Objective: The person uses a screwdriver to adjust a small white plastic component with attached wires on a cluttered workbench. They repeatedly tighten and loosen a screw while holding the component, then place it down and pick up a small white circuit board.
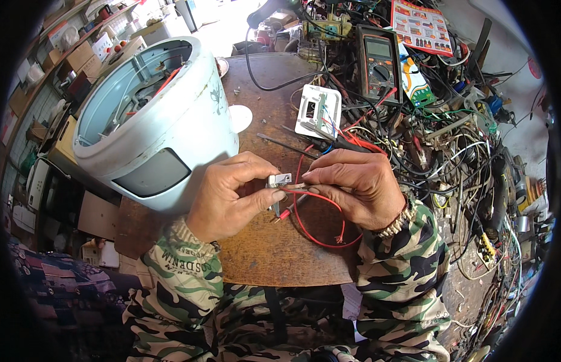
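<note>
Between the thumb and fingers of my left hand [229,196] is a small white block with a metal face [281,180]. My right hand [360,188] is closed in a pinch beside it, on a thin strip-like piece [297,186] that reaches to the block; its kind is too small to make out. A red wire [310,236] loops below both hands, its frayed end lying on the wooden table. Under my fingers, partly hidden, a red-tipped lead [285,213] rests near the block.
A large pale-blue round appliance housing [199,130] lies tilted at the left, red wires inside. Behind my right hand are a white plastic panel [310,128] and a screwdriver-like rod [280,145]. A multimeter [380,72] stands among heaped cables [425,157] at the right.
</note>
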Available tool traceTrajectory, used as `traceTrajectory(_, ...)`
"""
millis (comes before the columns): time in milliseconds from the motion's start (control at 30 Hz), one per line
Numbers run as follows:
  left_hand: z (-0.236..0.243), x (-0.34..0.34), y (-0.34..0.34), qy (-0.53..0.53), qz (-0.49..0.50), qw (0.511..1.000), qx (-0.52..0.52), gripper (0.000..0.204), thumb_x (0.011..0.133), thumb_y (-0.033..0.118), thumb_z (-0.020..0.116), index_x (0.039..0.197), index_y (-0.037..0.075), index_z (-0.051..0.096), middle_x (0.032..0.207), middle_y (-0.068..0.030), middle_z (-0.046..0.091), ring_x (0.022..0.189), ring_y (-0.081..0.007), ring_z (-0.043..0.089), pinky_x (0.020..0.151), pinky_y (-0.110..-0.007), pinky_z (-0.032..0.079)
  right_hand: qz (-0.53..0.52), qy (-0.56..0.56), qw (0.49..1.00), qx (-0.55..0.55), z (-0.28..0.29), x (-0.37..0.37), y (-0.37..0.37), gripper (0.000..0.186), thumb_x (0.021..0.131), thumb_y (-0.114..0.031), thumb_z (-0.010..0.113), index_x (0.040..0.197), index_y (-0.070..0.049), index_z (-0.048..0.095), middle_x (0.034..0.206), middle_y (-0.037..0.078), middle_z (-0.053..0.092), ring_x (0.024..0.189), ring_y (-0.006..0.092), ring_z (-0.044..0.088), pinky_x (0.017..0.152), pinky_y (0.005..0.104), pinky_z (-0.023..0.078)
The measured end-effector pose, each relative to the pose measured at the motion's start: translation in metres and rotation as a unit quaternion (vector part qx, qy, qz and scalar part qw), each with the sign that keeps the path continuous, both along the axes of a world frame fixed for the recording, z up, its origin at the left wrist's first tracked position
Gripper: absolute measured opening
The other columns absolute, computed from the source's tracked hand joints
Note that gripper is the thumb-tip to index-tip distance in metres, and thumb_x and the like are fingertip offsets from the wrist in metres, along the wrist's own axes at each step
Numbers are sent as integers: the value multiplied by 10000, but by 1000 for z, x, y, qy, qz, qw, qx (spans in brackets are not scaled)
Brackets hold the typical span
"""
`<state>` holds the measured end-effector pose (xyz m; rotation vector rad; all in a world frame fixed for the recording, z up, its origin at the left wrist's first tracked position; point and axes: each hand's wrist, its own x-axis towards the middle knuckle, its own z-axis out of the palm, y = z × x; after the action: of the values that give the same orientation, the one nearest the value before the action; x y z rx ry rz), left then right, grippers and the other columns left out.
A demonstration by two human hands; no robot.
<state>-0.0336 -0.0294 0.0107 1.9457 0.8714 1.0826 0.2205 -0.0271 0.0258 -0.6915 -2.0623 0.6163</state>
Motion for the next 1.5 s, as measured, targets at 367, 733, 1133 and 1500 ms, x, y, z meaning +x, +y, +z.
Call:
traceTrajectory(367,6,0,-3,22,-9,999,46,224,845,38,776,1039,-41,698,974,-73,655,827,-103,607,669,-232,490,20,4,999,-44,3,0,-1,173,838,-35,739,997,34,736,935,170,722,885,316,719,797,374,575)
traceTrajectory(733,3,-4,0,10,40,994,101,239,834,84,793,1034,-26,720,955,-78,686,767,-101,633,597,-226,495,-61,46,996,-51,4,17,3,167,910,-18,688,1067,33,713,970,141,719,940,252,694,851,340,536)
traceTrajectory(1133,13,-5,-4,31,48,992,116,234,855,58,758,1055,-43,691,992,-79,649,796,-92,589,632,-234,483,-254,-178,950,-30,-1,49,8,411,743,-147,806,1109,11,705,1043,216,704,998,407,669,904,435,522)
traceTrajectory(1500,11,-9,-5,-61,40,997,-21,268,894,127,774,1061,-72,706,920,-57,673,728,-56,565,602,-217,447,-321,-207,923,-53,-17,50,14,299,788,-161,771,1036,-6,708,971,236,688,932,425,658,828,481,516)
